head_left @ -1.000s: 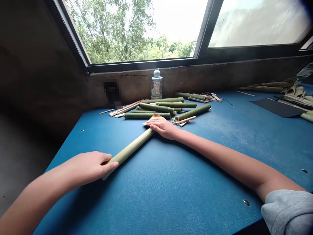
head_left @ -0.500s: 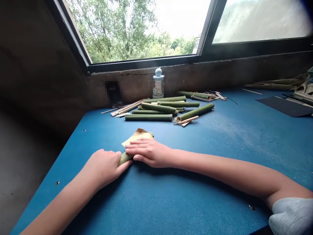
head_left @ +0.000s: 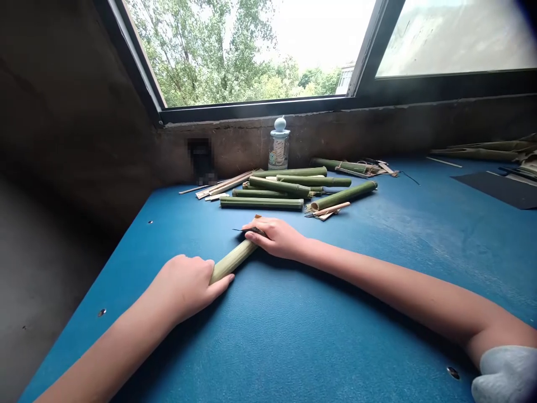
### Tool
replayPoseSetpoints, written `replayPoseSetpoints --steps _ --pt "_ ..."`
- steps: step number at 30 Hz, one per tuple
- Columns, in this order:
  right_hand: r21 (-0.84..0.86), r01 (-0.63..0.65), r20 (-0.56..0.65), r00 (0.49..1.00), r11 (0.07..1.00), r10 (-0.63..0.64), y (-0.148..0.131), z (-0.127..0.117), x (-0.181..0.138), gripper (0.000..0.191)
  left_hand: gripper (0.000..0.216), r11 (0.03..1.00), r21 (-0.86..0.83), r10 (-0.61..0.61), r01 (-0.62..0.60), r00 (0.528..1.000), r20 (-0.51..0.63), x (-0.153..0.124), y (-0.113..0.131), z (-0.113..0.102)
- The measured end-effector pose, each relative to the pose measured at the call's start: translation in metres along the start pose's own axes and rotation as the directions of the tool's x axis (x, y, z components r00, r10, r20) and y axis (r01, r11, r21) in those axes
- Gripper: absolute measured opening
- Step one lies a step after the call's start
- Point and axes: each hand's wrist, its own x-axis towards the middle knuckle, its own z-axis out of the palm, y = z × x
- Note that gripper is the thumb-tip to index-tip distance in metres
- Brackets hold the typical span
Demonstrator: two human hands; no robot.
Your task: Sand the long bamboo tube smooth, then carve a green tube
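A pale green bamboo tube (head_left: 233, 262) lies slantwise on the blue tabletop, its far end covered by my right hand. My left hand (head_left: 184, 288) is wrapped round its near end, with the thumb stretched along the lower side. Farther up the tube, my right hand (head_left: 274, 238) is closed over a sheet of sandpaper (head_left: 255, 230) pressed against the bamboo. A dark edge of the sheet shows under the fingers, and a small brown corner sticks up behind them. Most of the sandpaper is hidden by the hand.
Several green bamboo tubes (head_left: 262, 203) lie in a pile beyond my hands, with wooden strips (head_left: 226, 184) to their left. A pale blue-lidded jar (head_left: 279, 146) stands by the wall under the window. A black sheet (head_left: 497, 189) and split bamboo (head_left: 486, 152) lie at the right.
My right hand has slid with the sandpaper away from my left hand toward the tube's far end, baring more of the bamboo. My left hand keeps its hold. The view has shifted slightly.
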Motion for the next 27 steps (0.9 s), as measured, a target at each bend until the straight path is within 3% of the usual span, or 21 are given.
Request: replayPoseSetpoints --steps 4,6,11,13,16,20,25,27 --pt "0.023 0.306 -0.028 0.952 0.952 -0.305 -0.034 0.013 -0.007 0.038 0.054 0.999 0.029 0.031 -0.031 1.0 0.002 -0.003 0.005 -0.001" --pt "0.067 0.391 -0.041 0.92 0.918 -0.389 -0.038 0.015 -0.008 0.039 0.054 0.998 0.037 0.041 -0.041 0.999 0.005 -0.004 0.005 -0.001" --pt "0.068 0.167 -0.076 0.984 0.984 -0.162 -0.017 0.006 -0.001 0.027 0.059 0.998 0.063 0.017 -0.016 1.0 -0.013 -0.004 0.005 0.0" --pt "0.083 0.139 -0.087 0.987 0.987 -0.132 -0.016 0.004 -0.001 0.026 0.056 0.997 0.071 0.02 -0.019 1.0 -0.015 -0.004 0.005 0.0" --pt "0.097 0.203 -0.081 0.977 0.974 -0.195 -0.02 0.003 -0.005 0.028 0.056 0.996 0.085 0.024 -0.024 1.0 -0.005 -0.006 0.006 0.0" --pt "-0.006 0.321 0.002 0.947 0.947 -0.321 -0.016 0.0 -0.008 0.033 0.062 0.997 0.078 0.006 -0.005 1.0 -0.007 -0.007 0.009 0.001" --pt "-0.105 0.262 0.012 0.965 0.959 -0.262 -0.016 0.003 -0.009 0.036 0.064 0.998 0.065 0.005 -0.005 1.0 -0.004 -0.005 0.011 0.001" --pt "-0.088 0.307 0.004 0.951 0.948 -0.308 -0.023 0.008 -0.009 0.037 0.063 0.999 0.054 0.003 -0.003 1.0 -0.003 -0.005 0.011 0.001"
